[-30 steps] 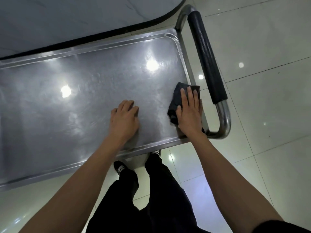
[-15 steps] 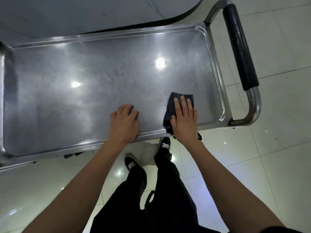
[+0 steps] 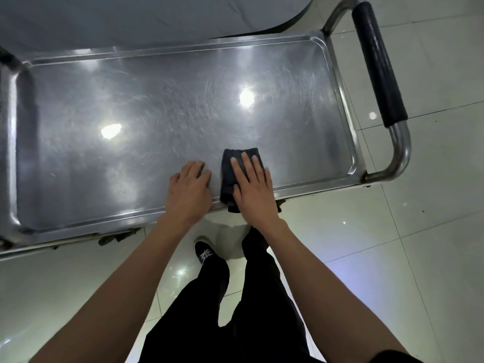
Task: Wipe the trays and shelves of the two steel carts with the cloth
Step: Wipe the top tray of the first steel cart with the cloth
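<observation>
One dark cloth (image 3: 230,176) lies flat under right hand (image 3: 252,189), fingers spread and pressing, cloth poking out at 11 o'clock of palm, near tray (image 3: 157,106) front rim. Left hand (image 3: 190,191) at 9 o'clock of cloth, fingers together, palm down on bare steel. Tray: one, rectangular, rounded corners, scuffed, glossy. One tubular handle (image 3: 378,64) at 3 o'clock, black padded grip

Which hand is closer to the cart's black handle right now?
Right. The right hand presses the cloth on the tray, on the black handle's side; the left hand rests farther away.
</observation>
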`<act>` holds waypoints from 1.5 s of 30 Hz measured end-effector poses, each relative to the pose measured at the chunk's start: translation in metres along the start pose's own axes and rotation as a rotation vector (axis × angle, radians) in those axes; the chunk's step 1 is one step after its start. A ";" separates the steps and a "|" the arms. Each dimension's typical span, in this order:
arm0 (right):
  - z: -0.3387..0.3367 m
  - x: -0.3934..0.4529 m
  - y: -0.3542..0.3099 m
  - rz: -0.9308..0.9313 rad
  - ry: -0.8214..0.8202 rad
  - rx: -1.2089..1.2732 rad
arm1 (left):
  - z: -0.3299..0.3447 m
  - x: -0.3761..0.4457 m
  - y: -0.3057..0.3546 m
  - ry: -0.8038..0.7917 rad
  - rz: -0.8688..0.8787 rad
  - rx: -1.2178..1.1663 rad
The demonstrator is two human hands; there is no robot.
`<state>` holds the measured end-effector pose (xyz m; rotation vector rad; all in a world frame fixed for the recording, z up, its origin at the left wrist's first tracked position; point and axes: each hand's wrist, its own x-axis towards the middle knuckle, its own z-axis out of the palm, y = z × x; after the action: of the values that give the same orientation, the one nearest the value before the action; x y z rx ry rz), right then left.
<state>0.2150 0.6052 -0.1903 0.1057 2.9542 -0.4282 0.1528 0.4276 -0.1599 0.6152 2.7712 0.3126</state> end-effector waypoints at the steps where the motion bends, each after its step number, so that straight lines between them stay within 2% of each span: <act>1: -0.002 -0.001 0.008 0.025 0.015 -0.002 | 0.000 0.002 0.003 0.005 -0.015 -0.004; 18: -0.057 -0.006 0.195 0.517 0.155 0.003 | 0.018 0.081 0.143 -0.083 0.151 -0.014; 24: -0.061 0.003 0.184 0.582 0.151 0.061 | 0.018 0.111 0.184 -0.110 0.162 0.032; 30: -0.070 0.011 0.171 0.677 0.080 0.311 | 0.014 0.130 0.194 -0.114 0.144 0.027; 35: -0.073 -0.014 0.184 0.595 0.080 0.176 | 0.013 0.132 0.191 -0.138 0.168 0.030; 41: -0.072 -0.019 0.157 0.786 0.076 0.148 | 0.012 0.138 0.185 -0.146 0.238 0.083; 45: -0.073 -0.029 0.142 0.838 0.037 0.163 | 0.005 0.141 0.174 -0.177 0.329 0.121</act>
<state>0.2466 0.7603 -0.1560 1.2997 2.5691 -0.5174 0.0978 0.6451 -0.1500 1.0778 2.5278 0.1493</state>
